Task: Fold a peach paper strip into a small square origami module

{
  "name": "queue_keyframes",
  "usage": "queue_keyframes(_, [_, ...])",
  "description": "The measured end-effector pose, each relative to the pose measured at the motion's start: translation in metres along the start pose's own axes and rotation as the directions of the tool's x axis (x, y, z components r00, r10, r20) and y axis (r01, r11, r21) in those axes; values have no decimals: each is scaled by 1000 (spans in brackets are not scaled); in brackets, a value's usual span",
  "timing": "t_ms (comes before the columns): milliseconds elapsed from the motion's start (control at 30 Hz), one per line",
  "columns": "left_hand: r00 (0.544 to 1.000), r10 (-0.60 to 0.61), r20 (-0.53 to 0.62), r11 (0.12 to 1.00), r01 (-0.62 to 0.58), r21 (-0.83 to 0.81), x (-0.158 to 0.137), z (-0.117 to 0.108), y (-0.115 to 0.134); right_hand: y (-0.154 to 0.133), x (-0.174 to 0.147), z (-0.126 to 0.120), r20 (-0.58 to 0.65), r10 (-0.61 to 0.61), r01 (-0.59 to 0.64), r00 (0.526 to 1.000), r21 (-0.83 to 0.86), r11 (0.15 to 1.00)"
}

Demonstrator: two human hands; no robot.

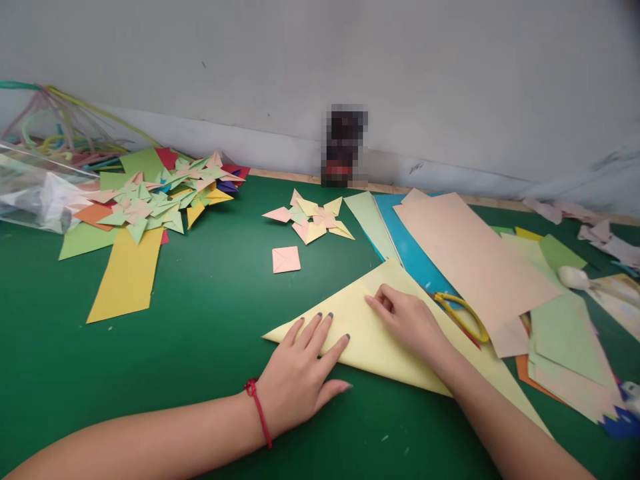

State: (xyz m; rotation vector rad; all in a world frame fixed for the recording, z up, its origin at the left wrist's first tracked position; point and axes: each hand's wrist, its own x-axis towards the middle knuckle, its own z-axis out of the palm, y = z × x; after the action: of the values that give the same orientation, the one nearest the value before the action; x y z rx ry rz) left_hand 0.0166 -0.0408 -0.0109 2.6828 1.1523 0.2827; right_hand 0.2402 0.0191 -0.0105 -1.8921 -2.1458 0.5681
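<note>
A large sheet of pale yellow paper (357,313), folded over into a pointed shape, lies on the green table before me. My left hand (300,367) rests flat on its left part with fingers spread. On the middle of the sheet my right hand (407,323) is closed, fingers curled and thumb against them, touching the paper; I see nothing held in it. Scissors with yellow handles (484,330) lie just beyond the right forearm, partly covered by paper. Farther off are a small folded pink square (285,260) and a pink, yellow and green paper star (325,220).
At the left, several folded paper stars (145,207) lie over coloured sheets, beside a clear plastic bag (45,193) and coloured tubes. Pink sheets (465,247), blue sheets (407,227) and green sheets (570,333) overlap at the right. A blurred dark object (345,143) leans against the wall.
</note>
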Motion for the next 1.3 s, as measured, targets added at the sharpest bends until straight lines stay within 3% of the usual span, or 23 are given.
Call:
queue_keyframes(233, [999,29,-27,998,-30,-54,20,-3,-8,2,1,-2,14,-2,1,1000,60,998])
queue_keyframes(433, [998,62,29,998,-61,-35,14,4,-10,2,-1,-1,42,18,-22,999,101,995])
queue_keyframes(1300, [1000,8,28,1000,-7,-23,15,9,-10,5,4,-2,28,80,-84,996,173,981])
